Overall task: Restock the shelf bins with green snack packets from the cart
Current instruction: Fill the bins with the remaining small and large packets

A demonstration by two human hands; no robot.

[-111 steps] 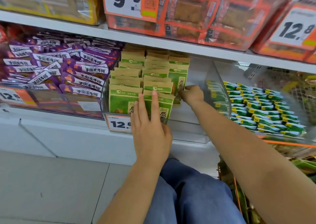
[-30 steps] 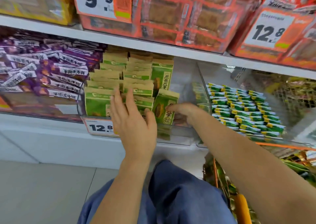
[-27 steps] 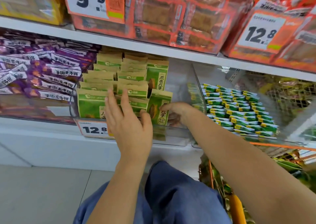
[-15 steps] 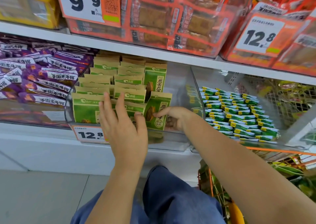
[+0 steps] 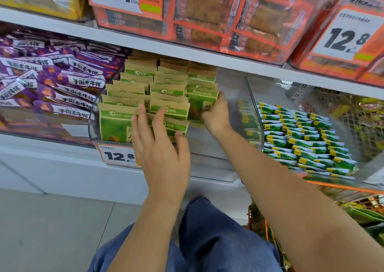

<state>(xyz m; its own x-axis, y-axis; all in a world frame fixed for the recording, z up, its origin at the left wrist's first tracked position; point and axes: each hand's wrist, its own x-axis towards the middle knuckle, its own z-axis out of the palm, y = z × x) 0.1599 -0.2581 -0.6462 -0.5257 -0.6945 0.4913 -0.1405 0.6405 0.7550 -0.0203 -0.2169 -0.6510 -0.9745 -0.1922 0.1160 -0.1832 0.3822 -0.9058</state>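
Green-and-tan snack packets point(image 5: 133, 97) stand in rows inside a clear shelf bin point(image 5: 230, 147). My left hand point(image 5: 162, 145) lies flat with straight fingers against the front packets, holding the rows upright. My right hand point(image 5: 216, 116) reaches into the bin's right part and grips the right-most green packet point(image 5: 200, 103), which stands against the third row. The orange cart point(image 5: 257, 222) shows at the lower right, with green packets in it partly hidden by my right arm.
A bin of purple packets point(image 5: 62, 84) sits to the left, and a bin of small green sachets point(image 5: 301, 138) to the right. Orange-boxed goods and price tags point(image 5: 342, 34) fill the shelf above. My blue-trousered knee point(image 5: 207, 240) is below the shelf edge.
My right hand has lifted the loose tilted packet from the bin's front and pushed it back upright against the right-hand row. My left hand stayed pressed on the front packets.
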